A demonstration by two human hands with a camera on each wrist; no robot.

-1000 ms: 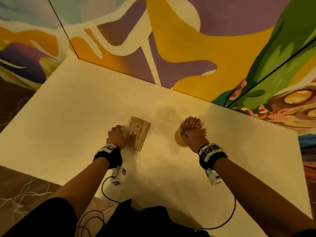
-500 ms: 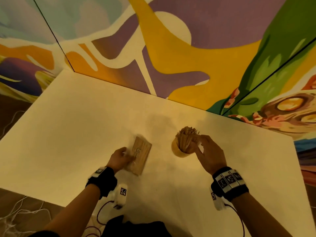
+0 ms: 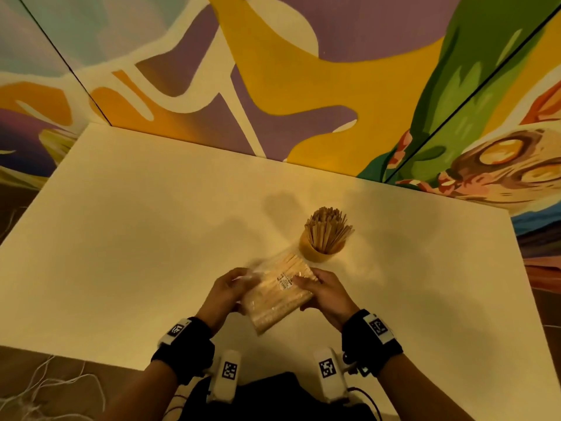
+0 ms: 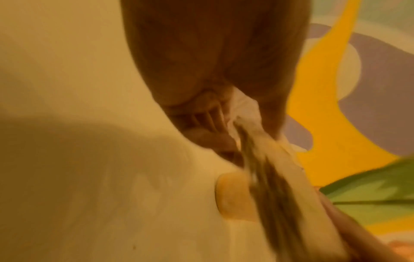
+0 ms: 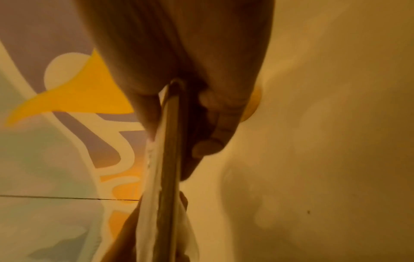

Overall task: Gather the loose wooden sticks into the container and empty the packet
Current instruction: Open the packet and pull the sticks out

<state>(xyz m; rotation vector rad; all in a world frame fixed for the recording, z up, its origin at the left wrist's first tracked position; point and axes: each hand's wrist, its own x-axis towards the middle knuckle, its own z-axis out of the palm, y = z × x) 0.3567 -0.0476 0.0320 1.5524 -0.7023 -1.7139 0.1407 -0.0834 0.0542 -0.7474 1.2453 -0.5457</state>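
From the head view I saw both hands holding the packet (image 3: 277, 291), a flat, crinkly clear-plastic sleeve packed tight with pale wooden sticks laid side by side and bearing a small white label on its top face. It was raised just above the worktop (image 3: 127, 238), a smooth, matte cream slab, and tilted with its far end toward the container (image 3: 318, 249). My left hand (image 3: 226, 294) had its fingers curled on the loose, bunched plastic at the packet's left edge; the left wrist view showed the film gathered into white folds between thumb and fingers. My right hand (image 3: 326, 294) gripped the opposite long edge, thumb on top and fingers (image 5: 209, 147) curled beneath. The container was a short, round, yellow cup standing upright just beyond the packet, filled with thin flat wooden sticks (image 3: 328, 227) fanned out above its rim. Both wrist views were blurred, so the packet looked still sealed, though I could not be certain.
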